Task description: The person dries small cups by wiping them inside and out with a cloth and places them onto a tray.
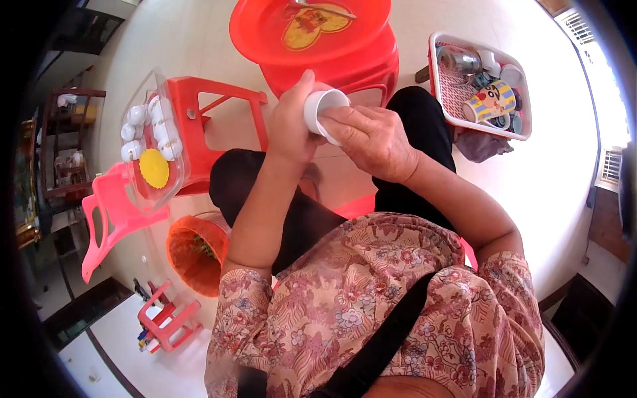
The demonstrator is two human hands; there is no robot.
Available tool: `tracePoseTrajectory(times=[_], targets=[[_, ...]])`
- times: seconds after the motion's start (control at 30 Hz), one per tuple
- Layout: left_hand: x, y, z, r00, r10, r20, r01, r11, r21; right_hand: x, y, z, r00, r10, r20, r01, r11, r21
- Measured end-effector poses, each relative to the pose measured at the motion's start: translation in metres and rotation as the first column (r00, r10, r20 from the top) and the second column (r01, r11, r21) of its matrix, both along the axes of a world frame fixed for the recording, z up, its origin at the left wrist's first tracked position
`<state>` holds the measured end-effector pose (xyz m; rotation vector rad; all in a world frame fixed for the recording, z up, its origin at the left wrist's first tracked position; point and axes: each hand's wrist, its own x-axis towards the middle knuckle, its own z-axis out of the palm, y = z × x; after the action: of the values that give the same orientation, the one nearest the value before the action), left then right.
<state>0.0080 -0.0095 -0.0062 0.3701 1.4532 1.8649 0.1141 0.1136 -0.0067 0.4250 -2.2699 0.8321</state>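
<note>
A white cup point(312, 114) is held up between both hands, its open mouth tilted to the right. My left hand point(290, 119) is wrapped round the cup's outer side, thumb pointing up. The fingers of my right hand point(378, 140) reach into the cup's mouth and press something thin and white, perhaps a cloth or tissue, against its rim. Just beyond the hands is a round red tray point(249, 30) on red stools, with a yellow heart-shaped design and a spoon point(332, 9) on it.
At the left, a clear tray point(177, 174) holds several white cups and a yellow scalloped piece point(154, 168) on a red stool point(192, 113). An orange-lined bin point(192, 255) stands below. A white-rimmed basket point(527, 113) with cups and jars is at the right.
</note>
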Motion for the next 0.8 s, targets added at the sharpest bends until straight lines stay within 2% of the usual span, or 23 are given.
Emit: tracePoseTrajectory(times=[0.03, 0.07, 0.13, 0.17, 0.2, 0.23, 0.27, 0.3, 0.33, 0.4, 0.47, 0.5, 0.53, 0.6, 0.67, 0.7, 0.8], targets=[[0.001, 0.002, 0.003, 0.969, -0.01, 0.248, 0.003, 1.0, 0.026, -0.001, -0.002, -0.005, 0.999, -0.037, -0.031, 0.035, 0.999, -0.041], [0.001, 0.003, 0.005, 0.974, -0.059, 0.217, 0.04, 0.995, 0.089, -0.001, -0.003, -0.007, 0.995, -0.074, -0.06, 0.068, 0.994, -0.085], [0.001, 0.002, 0.009, 0.978, -0.146, 0.149, 0.113, 0.971, 0.21, -0.001, -0.004, -0.004, 0.984, 0.005, 0.179, 0.079, 0.886, -0.458], [0.008, 0.006, 0.012, 0.994, -0.036, -0.103, 0.044, 0.996, 0.076, -0.001, -0.005, 0.0, 0.957, 0.08, 0.279, 0.115, 0.779, -0.617], [0.02, 0.013, 0.016, 0.932, 0.043, -0.359, -0.06, 0.998, -0.037, 0.0, -0.003, 0.008, 0.917, 0.17, 0.361, 0.164, 0.663, -0.73], [0.026, 0.017, 0.018, 0.798, 0.083, -0.597, -0.19, 0.975, -0.118, 0.001, 0.0, 0.024, 0.866, 0.272, 0.42, 0.228, 0.532, -0.815], [0.026, 0.017, 0.016, 0.729, 0.127, -0.672, -0.233, 0.97, -0.069, 0.002, 0.0, 0.033, 0.805, 0.382, 0.454, 0.304, 0.392, -0.869], [0.024, 0.017, 0.012, 0.651, 0.172, -0.74, -0.271, 0.963, -0.015, 0.006, -0.002, 0.032, 0.793, 0.393, 0.465, 0.262, 0.469, -0.844], [0.023, 0.017, 0.01, 0.564, 0.214, -0.797, -0.302, 0.952, 0.042, 0.009, -0.009, 0.031, 0.84, 0.353, 0.412, 0.191, 0.518, -0.834], [0.019, 0.009, 0.016, 0.63, 0.218, -0.745, -0.27, 0.961, 0.053, 0.013, -0.024, 0.024, 0.917, 0.274, 0.289, 0.062, 0.619, -0.783], [0.015, 0.006, 0.016, 0.727, 0.196, -0.658, -0.231, 0.972, 0.035, 0.009, -0.019, 0.019, 0.969, 0.133, 0.209, -0.017, 0.877, -0.479], [0.016, 0.004, 0.021, 0.728, 0.163, -0.666, -0.244, 0.969, -0.029, 0.008, -0.013, 0.018, 0.978, 0.08, 0.195, -0.015, 0.949, -0.314], [0.015, 0.004, 0.017, 0.79, 0.171, -0.589, -0.217, 0.976, -0.008, 0.005, -0.008, 0.016, 0.985, 0.033, 0.168, -0.01, 0.99, -0.139], [0.009, 0.005, 0.005, 0.891, 0.167, -0.423, -0.164, 0.986, 0.043, -0.002, 0.003, 0.013, 0.994, -0.004, 0.112, -0.006, 0.996, 0.094], [0.0, 0.001, 0.007, 0.999, 0.039, -0.016, -0.037, 0.995, 0.09, -0.005, 0.016, 0.02, 0.994, -0.004, 0.108, -0.029, 0.954, 0.298], [-0.003, -0.001, 0.008, 0.981, -0.044, 0.191, 0.019, 0.991, 0.133, -0.006, 0.016, 0.016, 0.999, -0.008, 0.053, -0.009, 0.952, 0.305], [-0.006, -0.001, 0.005, 0.991, -0.059, 0.122, 0.057, 0.998, 0.02, -0.001, -0.001, 0.01, 0.995, -0.069, 0.07, 0.059, 0.99, 0.131]])
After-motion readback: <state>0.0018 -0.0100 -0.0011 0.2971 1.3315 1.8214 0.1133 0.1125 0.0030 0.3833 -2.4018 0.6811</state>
